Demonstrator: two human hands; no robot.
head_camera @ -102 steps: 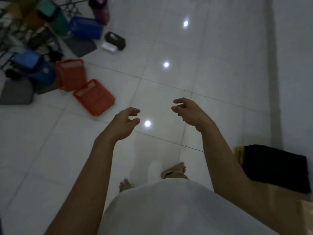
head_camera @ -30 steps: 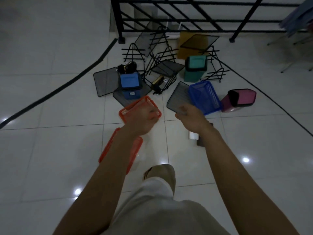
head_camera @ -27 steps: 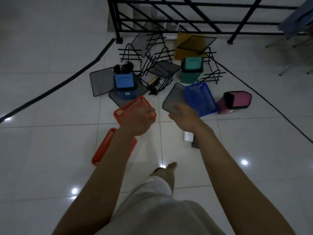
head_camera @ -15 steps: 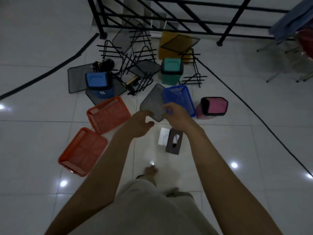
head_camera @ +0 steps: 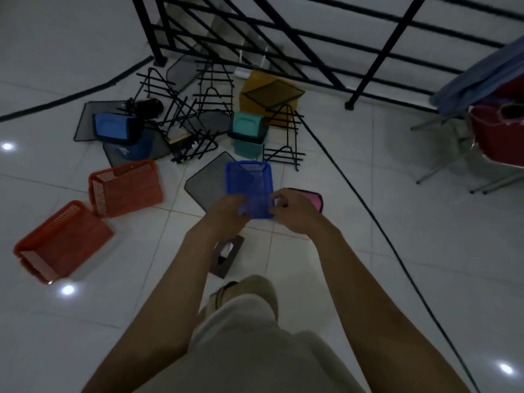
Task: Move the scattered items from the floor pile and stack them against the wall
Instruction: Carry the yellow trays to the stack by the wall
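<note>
Half a second ago both hands hung short of the pile with nothing in them; now they have closed in on the blue basket (head_camera: 249, 184), which lies at twelve o'clock from the person, at the near edge of the pile; the left hand (head_camera: 226, 215) meets its near left corner and the right hand (head_camera: 295, 212) its near right corner; the fingers curl at the rim, though whether either grip has truly closed on the plastic I cannot tell, since the basket's near edge is hidden behind the knuckles; the basket looks to rest on the floor (head_camera: 397, 265) and on the grey mesh tray (head_camera: 208, 181) at its left, not yet lifted.

The view has also drawn nearer the pile; the two orange baskets (head_camera: 126, 188) (head_camera: 62, 241) now sit at ten and nine o'clock, the pink bin (head_camera: 313, 198) peeps out just behind the right hand at one o'clock, the green bin (head_camera: 248, 131) and the black wire racks (head_camera: 181, 114) lie farther off toward twelve, and the brown tissue box (head_camera: 226, 255) lies below the left wrist.

For the task this likely marks the start of a fresh pickup; the blue basket seems the next item bound for the wall, while most of the pile waits its turn.
</note>
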